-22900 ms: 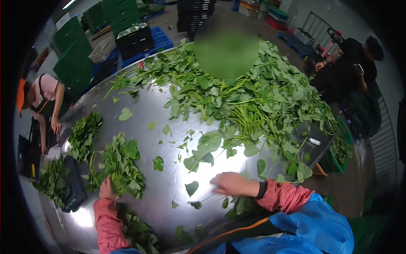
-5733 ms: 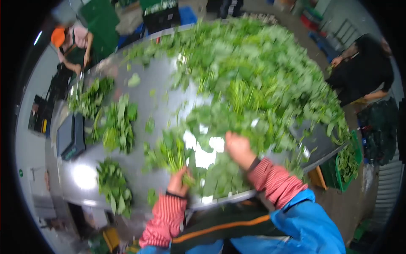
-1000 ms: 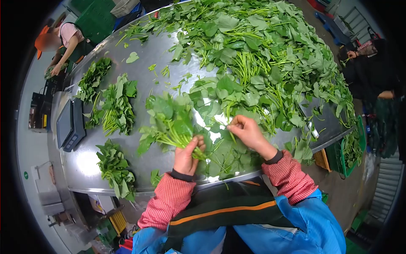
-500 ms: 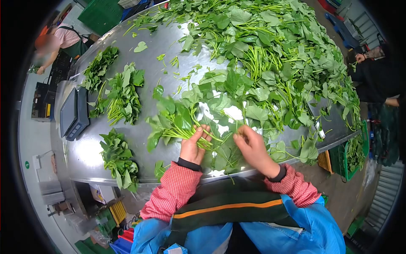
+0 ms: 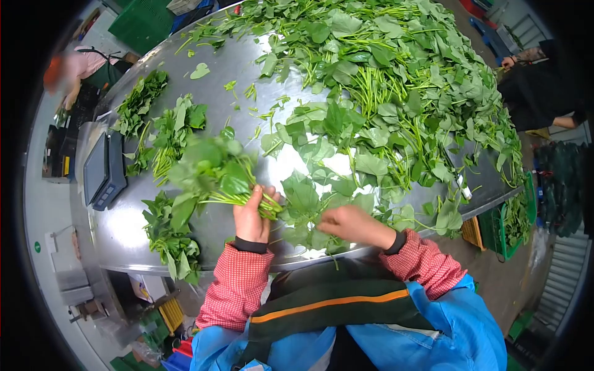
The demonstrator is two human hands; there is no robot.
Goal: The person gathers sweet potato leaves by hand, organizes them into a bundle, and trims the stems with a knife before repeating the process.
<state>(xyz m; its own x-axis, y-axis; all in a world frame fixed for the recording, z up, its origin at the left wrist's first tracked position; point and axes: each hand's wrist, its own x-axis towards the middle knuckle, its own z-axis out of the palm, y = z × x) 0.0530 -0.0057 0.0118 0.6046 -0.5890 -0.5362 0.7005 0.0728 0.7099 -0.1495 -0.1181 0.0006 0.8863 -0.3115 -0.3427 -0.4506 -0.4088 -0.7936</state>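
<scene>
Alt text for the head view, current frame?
A person's left hand grips a bunch of leafy greens by the stems over a steel table, while the right hand lies on loose leaves at the near edge. A large heap of greens covers the far side; separate bundles and a scale sit to the left.

- table [image 5: 247,68]: bare metal, smooth, glossy, with bright glare patches
- bunch of greens [image 5: 210,176]: soft leaf, smooth, faint sheen
- sleeve [image 5: 238,290]: woven checked cloth, matt
- scale [image 5: 102,170]: dark plastic, matt
- crate [image 5: 495,244]: green plastic, smooth
</scene>
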